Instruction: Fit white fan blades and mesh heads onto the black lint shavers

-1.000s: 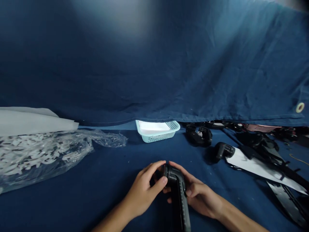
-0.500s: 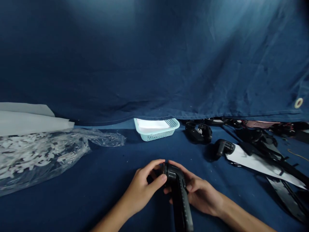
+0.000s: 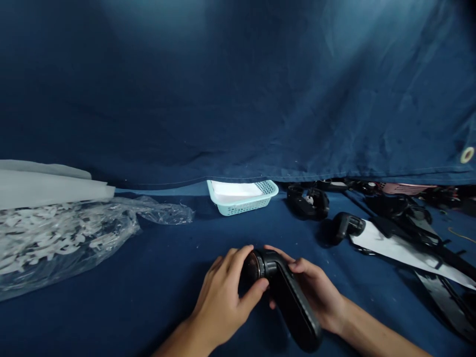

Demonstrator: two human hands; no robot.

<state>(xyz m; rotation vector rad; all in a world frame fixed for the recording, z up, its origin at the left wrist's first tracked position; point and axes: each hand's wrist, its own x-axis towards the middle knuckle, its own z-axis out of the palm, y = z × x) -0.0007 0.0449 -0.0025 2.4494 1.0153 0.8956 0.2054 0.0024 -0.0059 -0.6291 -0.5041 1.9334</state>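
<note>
A black angled device (image 3: 293,297), shaped like a flashlight with a bent neck, is held in front of me above the blue cloth. Its round head (image 3: 254,267) has a ribbed ring and a dark, shiny face turned to the left. My left hand (image 3: 230,297) curves around that head, with the thumb below the ring and the fingertips at its top edge. My right hand (image 3: 316,292) grips the neck and upper handle from the right, its thumb on top. Some right fingers are hidden behind the device. The handle slants down to the right.
A light-blue basket (image 3: 243,206) with white sheet inside stands ahead. Clear plastic bags of white pieces (image 3: 55,243) lie left, under white sheets (image 3: 52,186). To the right are another black angled piece (image 3: 345,227), a black ring-like part (image 3: 308,202) and long black strips (image 3: 442,297).
The device has turned, so its handle end swings to the right and its head's face comes into view. My left hand has rolled over with it, showing more of its back.
</note>
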